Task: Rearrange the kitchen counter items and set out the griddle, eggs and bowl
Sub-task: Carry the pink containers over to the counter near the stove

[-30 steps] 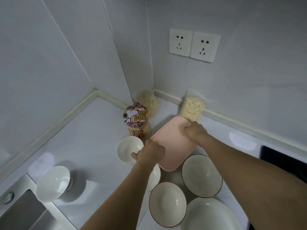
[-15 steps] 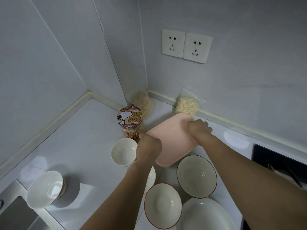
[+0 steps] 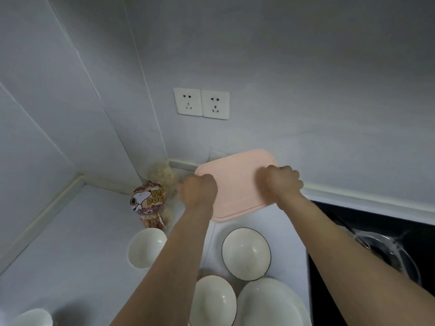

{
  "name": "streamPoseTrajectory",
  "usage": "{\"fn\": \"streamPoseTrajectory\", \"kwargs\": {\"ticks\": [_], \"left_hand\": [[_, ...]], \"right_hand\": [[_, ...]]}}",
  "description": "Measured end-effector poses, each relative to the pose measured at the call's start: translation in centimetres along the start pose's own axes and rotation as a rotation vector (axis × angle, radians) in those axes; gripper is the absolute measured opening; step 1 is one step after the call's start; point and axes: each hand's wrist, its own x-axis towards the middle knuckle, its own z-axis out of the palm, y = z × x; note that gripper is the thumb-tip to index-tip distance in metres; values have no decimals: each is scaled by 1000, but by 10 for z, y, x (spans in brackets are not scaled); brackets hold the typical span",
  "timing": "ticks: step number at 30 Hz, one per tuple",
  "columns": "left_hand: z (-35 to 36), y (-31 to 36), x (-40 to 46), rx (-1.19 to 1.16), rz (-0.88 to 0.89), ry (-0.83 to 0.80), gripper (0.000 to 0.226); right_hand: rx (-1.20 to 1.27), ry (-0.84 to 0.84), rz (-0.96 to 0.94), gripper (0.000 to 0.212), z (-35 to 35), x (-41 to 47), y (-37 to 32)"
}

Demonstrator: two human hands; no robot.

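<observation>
Both hands hold a pink board [image 3: 237, 184] at the centre of the frame, tilted up against the back wall beneath the twin sockets [image 3: 201, 103]. The left hand [image 3: 199, 190] curls round its left edge and the right hand [image 3: 283, 183] curls round its right edge, fingers wrapped behind the rim. The lower edge of the board seems to sit at or just above the white desk [image 3: 70, 243]; which of the two cannot be told.

The board is a flat rounded rectangle, pale salmon, with a shallow raised lip along its border. It looks stiff and light, probably plastic, and smooth enough to slip if pinched at one corner, so a grip on two opposite edges suits it best.

Left of centre stands a cartoon-dog snack tub [image 3: 148, 203], with a bag of pale grains [image 3: 164, 176] behind it in the corner. Toward the bottom of the frame stand several white bowls: a small bowl [image 3: 146, 247] at the left, a dark-rimmed bowl [image 3: 246, 254] in the middle, a red-rimmed bowl [image 3: 214, 300] and a large bowl [image 3: 270, 304] at the bottom. These are fragile and sit close under the forearms. At the right edge lies a black hob [image 3: 376, 231]
</observation>
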Motion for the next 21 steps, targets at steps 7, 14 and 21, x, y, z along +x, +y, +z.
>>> {"fn": "streamPoseTrajectory", "kwargs": {"ticks": [7, 14, 21], "left_hand": [[45, 24, -49, -71, 39, -121, 49], [95, 44, -133, -23, 146, -233, 39], [159, 51, -256, 72, 240, -370, 36]], "right_hand": [[75, 171, -7, 39, -72, -1, 20], [176, 289, 72, 45, -160, -22, 86], [265, 396, 162, 57, -263, -49, 188]]}}
